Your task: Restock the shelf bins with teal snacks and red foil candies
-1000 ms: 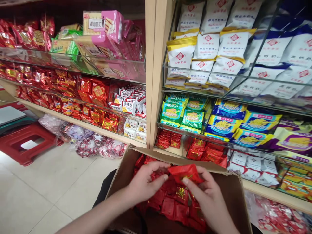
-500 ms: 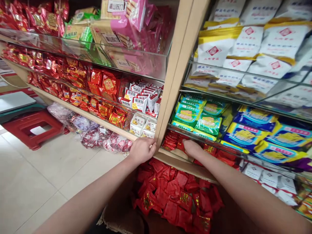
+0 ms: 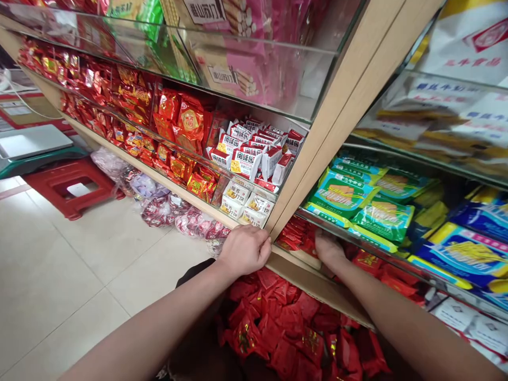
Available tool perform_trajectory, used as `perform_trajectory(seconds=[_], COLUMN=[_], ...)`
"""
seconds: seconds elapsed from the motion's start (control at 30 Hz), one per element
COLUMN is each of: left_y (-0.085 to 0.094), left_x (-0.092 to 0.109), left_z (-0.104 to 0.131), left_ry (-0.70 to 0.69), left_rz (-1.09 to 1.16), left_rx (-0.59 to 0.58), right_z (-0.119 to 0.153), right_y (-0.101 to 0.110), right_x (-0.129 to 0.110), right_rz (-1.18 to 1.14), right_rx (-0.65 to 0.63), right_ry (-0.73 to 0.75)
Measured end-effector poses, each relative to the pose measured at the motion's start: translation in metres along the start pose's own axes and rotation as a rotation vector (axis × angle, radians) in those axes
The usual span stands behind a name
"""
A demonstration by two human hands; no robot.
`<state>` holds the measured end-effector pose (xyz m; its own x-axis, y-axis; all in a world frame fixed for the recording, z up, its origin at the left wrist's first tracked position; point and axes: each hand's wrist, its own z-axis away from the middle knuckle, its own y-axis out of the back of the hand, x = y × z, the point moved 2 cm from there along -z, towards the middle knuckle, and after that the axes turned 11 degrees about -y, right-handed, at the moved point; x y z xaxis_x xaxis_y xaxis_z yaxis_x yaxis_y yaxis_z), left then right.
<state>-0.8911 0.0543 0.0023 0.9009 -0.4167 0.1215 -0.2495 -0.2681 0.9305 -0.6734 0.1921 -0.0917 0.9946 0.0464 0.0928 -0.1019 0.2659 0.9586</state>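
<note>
My left hand (image 3: 246, 248) is closed in a fist at the left end of a cardboard box's (image 3: 317, 288) upper edge, seemingly gripping it, against the wooden shelf front. Inside the box lies a heap of red packets (image 3: 286, 328) with gold print. My right hand (image 3: 328, 247) reaches into the low compartment right of the wooden upright, among red packets (image 3: 296, 233) of the same look. Its fingers are hidden in there, so what they hold does not show.
A wooden upright (image 3: 341, 121) divides the shelves. Glass-fronted bins hold white-and-red packets (image 3: 246, 161), green packets (image 3: 343, 193) and blue-yellow packets (image 3: 464, 248). On the tiled floor (image 3: 67, 264) stand a red stool (image 3: 71, 185) and several bagged goods (image 3: 159, 209).
The view has moved closer and tilted, so the shelves appear larger and shifted. My right hand sits deeper in the low compartment. My left hand stays closed at the box edge.
</note>
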Motion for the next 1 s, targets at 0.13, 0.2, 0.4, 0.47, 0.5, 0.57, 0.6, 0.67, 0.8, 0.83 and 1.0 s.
perform_trajectory(seconds=[0.13,0.2,0.4,0.47,0.5,0.57,0.6,0.67,0.8,0.83,1.0], left_y=[0.000,0.000,-0.001,-0.002,-0.002,-0.002,-0.002,-0.003,-0.002,-0.002,-0.001], left_x=[0.000,0.001,0.001,0.000,0.000,0.000,0.000,0.000,-0.003,-0.004,-0.005], left_z=[0.001,0.001,0.001,0.002,0.002,0.002,0.002,0.003,0.003,0.003,0.005], left_ry=[-0.004,0.000,-0.003,-0.006,-0.008,-0.016,-0.018,-0.017,-0.004,-0.003,0.008], left_rz=[0.009,0.005,-0.011,-0.013,-0.014,-0.012,-0.012,-0.016,-0.024,-0.021,-0.021], left_rx=[0.010,0.012,-0.001,-0.008,-0.009,-0.010,-0.008,-0.003,0.002,0.002,0.002], right_z=[-0.002,-0.004,-0.010,-0.009,-0.007,-0.004,-0.002,0.000,0.004,0.008,0.079], right_y=[-0.014,-0.019,-0.024,-0.025,-0.024,-0.023,-0.021,-0.015,0.008,0.016,0.064], right_x=[0.000,-0.002,0.001,0.001,0.001,0.000,-0.001,-0.002,-0.003,-0.003,0.005], right_rz=[-0.078,-0.128,-0.239,-0.257,-0.262,-0.264,-0.262,-0.257,-0.256,-0.260,-0.302], right_rx=[0.043,0.044,-0.027,-0.052,-0.057,-0.056,-0.053,-0.054,-0.071,-0.075,0.000], right_ry=[-0.110,-0.133,-0.160,-0.180,-0.189,-0.197,-0.195,-0.187,-0.104,-0.066,0.123])
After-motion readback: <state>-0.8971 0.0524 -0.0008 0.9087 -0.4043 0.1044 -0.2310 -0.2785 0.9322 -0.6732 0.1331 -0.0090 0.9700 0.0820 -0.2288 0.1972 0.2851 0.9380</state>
